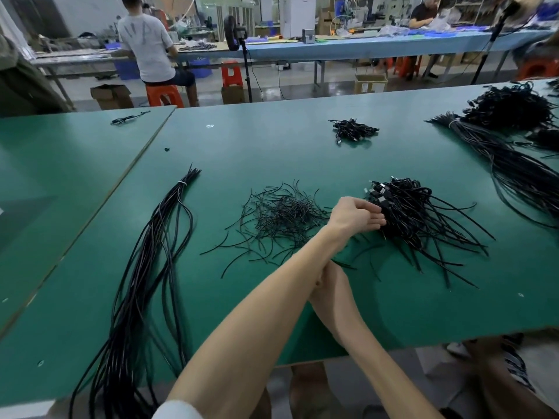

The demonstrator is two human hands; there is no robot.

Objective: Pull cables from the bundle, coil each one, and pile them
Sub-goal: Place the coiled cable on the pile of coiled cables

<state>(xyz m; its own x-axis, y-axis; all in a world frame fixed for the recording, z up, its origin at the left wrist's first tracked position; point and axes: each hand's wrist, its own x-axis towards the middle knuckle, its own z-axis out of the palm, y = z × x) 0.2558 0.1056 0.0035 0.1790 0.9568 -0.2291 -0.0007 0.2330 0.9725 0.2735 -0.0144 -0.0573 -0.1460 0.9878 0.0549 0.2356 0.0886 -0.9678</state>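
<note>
A long bundle of black cables, bound by a white tie near its far end, lies on the left of the green table and hangs over the near edge. A pile of coiled black cables with loose tails sits right of centre. My left hand reaches across to this pile, fingers relaxed, fingertips touching its left side. My right hand lies under my left forearm, its fingers hidden. A heap of short black wire ties lies between bundle and pile.
A small heap of coiled cables lies farther back. A second long bundle and a large tangled pile fill the right side. A seam joins a second table on the left. People work at benches behind.
</note>
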